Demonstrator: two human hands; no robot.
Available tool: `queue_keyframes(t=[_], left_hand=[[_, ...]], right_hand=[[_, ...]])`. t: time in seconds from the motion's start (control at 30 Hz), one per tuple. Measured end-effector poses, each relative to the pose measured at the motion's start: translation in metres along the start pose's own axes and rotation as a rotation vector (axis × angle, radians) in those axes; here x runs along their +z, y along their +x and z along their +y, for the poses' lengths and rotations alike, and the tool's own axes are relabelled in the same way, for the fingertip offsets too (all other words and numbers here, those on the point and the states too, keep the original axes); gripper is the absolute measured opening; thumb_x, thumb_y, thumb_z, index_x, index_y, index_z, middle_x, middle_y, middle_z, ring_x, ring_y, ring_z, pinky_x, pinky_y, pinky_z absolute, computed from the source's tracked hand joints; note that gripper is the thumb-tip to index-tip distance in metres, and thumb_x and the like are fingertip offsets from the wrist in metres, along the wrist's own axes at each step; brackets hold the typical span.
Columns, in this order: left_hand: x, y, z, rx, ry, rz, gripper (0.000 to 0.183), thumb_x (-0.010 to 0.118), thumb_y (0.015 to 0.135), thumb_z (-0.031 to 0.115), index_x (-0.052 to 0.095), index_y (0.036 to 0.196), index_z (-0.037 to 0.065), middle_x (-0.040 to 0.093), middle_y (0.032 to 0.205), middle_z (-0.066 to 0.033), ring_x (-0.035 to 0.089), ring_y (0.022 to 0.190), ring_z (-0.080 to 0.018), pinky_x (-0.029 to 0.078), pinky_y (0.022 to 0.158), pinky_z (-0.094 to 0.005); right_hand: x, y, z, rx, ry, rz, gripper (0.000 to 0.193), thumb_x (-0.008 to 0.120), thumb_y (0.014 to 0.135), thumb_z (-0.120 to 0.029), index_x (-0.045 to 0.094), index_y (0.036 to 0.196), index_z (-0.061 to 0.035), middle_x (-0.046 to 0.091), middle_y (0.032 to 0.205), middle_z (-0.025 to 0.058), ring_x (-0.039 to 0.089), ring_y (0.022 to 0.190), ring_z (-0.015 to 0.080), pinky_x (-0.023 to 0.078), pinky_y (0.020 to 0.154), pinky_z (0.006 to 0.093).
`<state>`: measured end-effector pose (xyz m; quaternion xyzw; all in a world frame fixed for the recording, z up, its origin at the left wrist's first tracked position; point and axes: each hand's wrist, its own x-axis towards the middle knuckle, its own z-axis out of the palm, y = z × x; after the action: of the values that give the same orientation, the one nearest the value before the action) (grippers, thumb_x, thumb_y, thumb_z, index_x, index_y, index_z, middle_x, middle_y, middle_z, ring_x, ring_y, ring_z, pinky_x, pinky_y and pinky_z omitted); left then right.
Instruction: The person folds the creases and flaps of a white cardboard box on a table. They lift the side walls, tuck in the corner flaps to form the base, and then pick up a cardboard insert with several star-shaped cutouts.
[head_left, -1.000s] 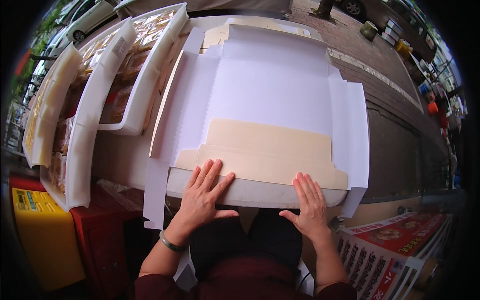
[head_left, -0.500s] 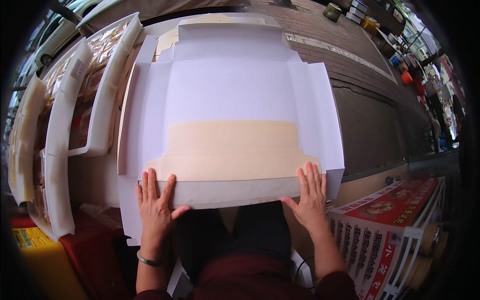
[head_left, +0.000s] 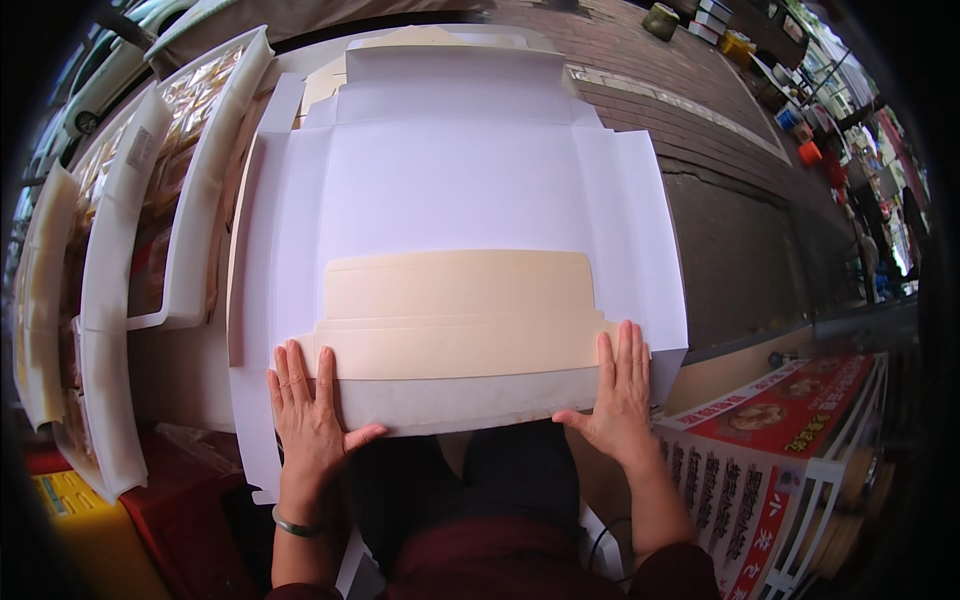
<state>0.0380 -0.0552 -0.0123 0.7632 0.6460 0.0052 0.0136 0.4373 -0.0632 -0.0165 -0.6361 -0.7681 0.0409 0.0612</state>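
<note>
A large white box blank of creased card lies spread before me, its side flaps partly raised. Its near flap is folded over onto it, showing a cream underside. My left hand lies with spread fingers on the left end of that folded flap, thumb pointing inward. At the flap's right end my right hand rests in the same way, fingers stretched forward. Both palms are near the table's front edge. Neither hand grips anything.
White plastic trays of wrapped packets stand at the left. Below them are a red bin and a yellow crate. A printed red and white sign is at the lower right. Brick paving runs beyond the table.
The view has shifted slightly, so the folded flap appears a little lower. Both hands stay flat at the flap's two ends, with only slight finger movement.
</note>
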Motion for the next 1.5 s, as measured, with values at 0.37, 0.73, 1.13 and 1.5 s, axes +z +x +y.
queue_keyframes(t=[0.37,0.73,1.13,1.5], left_hand=[[-0.004,0.035,0.057,0.25,-0.343,0.051,0.134,0.073,0.06,0.08,0.031,0.152,-0.008,0.024,0.161,-0.0296,0.014,0.153,-0.0452,0.007,0.121,-0.0617],[-0.005,0.037,0.028,0.302,-0.176,-0.026,0.114,0.058,0.064,0.091,0.045,0.153,0.02,0.028,0.163,-0.0191,0.018,0.153,-0.0411,0.01,0.121,-0.0603],[0.002,0.002,-0.017,0.075,-0.022,0.001,0.13,0.051,0.067,0.093,0.029,0.157,0.002,0.024,0.162,-0.0269,0.016,0.154,-0.041,0.009,0.122,-0.0597],[-0.01,0.029,0.073,0.414,-0.26,0.019,0.115,0.078,0.057,0.073,0.045,0.152,0.017,0.031,0.162,-0.0157,0.02,0.152,-0.0429,0.016,0.119,-0.0622]], right_hand=[[0.005,0.061,-0.09,-0.363,0.195,-0.052,0.135,0.073,0.066,-0.077,0.021,0.152,0.0136,0.017,0.162,0.0317,0.013,0.153,0.0443,0.012,0.123,0.0571],[-0.011,0.057,-0.06,-0.418,0.193,-0.208,0.123,0.073,0.071,-0.074,0.024,0.157,-0.0013,0.022,0.165,0.0151,0.018,0.154,0.0323,0.017,0.126,0.0468],[-0.013,-0.011,0.016,-0.013,-0.003,-0.084,0.132,0.073,0.068,-0.076,0.016,0.158,0.0023,0.018,0.165,0.0217,0.014,0.154,0.0369,0.01,0.124,0.0551],[0.002,0.035,-0.087,-0.409,0.254,0.041,0.108,0.082,0.069,-0.058,0.041,0.149,0.0022,0.037,0.157,0.0176,0.032,0.147,0.0383,0.028,0.118,0.0562]])
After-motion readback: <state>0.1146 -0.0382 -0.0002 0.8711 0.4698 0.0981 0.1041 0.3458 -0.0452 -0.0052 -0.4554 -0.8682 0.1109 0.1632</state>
